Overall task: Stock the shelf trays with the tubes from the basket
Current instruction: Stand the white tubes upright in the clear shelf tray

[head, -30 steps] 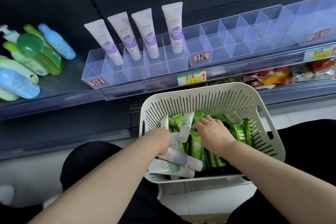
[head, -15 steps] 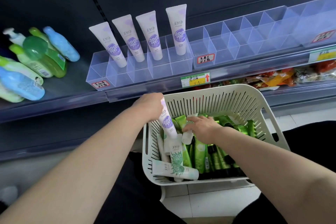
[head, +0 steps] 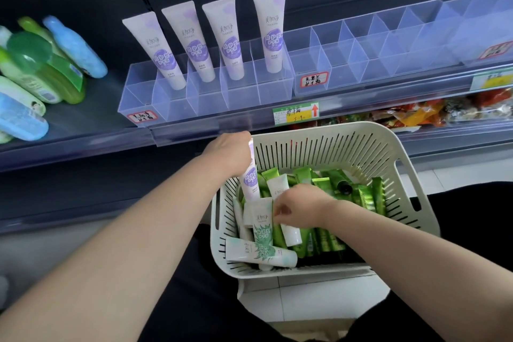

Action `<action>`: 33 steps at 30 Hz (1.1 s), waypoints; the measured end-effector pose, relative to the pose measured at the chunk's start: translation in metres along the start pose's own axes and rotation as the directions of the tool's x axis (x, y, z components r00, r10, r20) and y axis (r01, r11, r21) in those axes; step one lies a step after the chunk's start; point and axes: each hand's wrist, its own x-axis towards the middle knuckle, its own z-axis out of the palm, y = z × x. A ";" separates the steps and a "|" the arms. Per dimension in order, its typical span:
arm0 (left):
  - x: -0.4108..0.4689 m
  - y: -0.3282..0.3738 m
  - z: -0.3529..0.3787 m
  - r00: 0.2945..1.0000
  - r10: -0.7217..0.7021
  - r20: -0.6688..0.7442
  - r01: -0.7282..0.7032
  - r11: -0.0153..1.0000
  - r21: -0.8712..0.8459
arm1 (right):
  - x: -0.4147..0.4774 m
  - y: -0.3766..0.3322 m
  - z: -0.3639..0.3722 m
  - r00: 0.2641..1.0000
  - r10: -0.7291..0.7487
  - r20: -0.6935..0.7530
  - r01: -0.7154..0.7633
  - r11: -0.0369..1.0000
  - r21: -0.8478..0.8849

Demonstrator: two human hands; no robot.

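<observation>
Purple-labelled tube (head: 249, 182) stands upright in the left hand (head: 229, 153), which grips its top over the basket's (head: 361, 147) left rear corner, below the clear shelf tray (head: 205, 97). Further right, the right hand (head: 302, 207) curls round a white tube (head: 279, 189) among green ones inside the basket.

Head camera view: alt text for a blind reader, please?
A person's left hand holds a purple-labelled tube upright in a white basket of tubes; the right hand grips a white tube. Above, four matching tubes stand in a clear shelf tray.
</observation>
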 end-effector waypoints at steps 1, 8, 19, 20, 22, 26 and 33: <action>0.000 -0.002 0.000 1.000 0.003 0.000 -0.003 1.000 -0.001 | 0.003 0.003 0.000 0.995 0.027 -0.100 -0.024 0.999 0.025; -0.003 -0.022 0.003 0.999 -0.044 -0.005 0.043 0.995 -0.093 | 0.042 0.023 0.008 0.965 0.250 -0.075 -0.256 0.963 -0.082; -0.005 -0.018 0.003 1.000 0.008 -0.030 -0.009 0.999 -0.034 | 0.076 0.013 0.008 0.889 0.410 0.205 -0.444 0.880 0.166; -0.005 -0.017 0.004 0.999 0.014 -0.036 -0.015 0.999 -0.032 | 0.077 0.011 0.007 0.885 0.410 0.221 -0.450 0.874 0.183; -0.004 -0.016 0.003 0.999 0.022 -0.042 -0.023 0.999 -0.035 | 0.079 0.008 0.005 0.884 0.402 0.239 -0.442 0.885 0.144; -0.004 -0.021 0.003 1.000 0.008 -0.021 -0.010 0.998 -0.068 | 0.076 0.002 0.003 0.876 0.395 0.276 -0.442 0.886 0.138; -0.008 -0.021 0.005 0.999 0.009 -0.053 -0.013 0.998 -0.061 | 0.048 0.013 -0.016 0.929 0.370 0.026 -0.352 0.857 0.375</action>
